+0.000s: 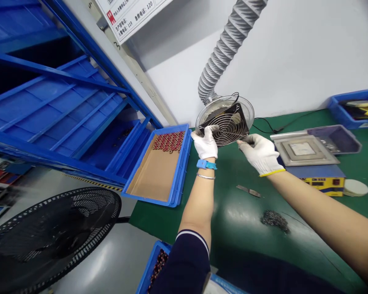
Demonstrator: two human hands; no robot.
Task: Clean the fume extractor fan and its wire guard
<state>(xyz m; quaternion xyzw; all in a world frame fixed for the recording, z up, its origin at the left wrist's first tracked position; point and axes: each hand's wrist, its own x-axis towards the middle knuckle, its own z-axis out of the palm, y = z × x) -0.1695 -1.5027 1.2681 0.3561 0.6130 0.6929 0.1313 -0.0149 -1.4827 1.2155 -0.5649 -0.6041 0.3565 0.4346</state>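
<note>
Both my hands wear white gloves and reach to a small exhaust fan [228,122] with a wire grille, set in a clear round hood at the end of a grey ribbed duct [225,47]. My left hand [205,143] grips the hood's lower left rim with curled fingers. My right hand [259,152] holds the fan's lower right corner, fingers closed on it. A blue wristband and a thin bangle sit on my left wrist.
A blue tray [179,175] with a cardboard liner and red rings lies left on the green mat. A solder pot [306,153] on a yellow box stands right, tweezers [248,190] and a dark pile of small parts [274,220] nearer me. A black floor fan [49,232] stands lower left, blue shelving behind.
</note>
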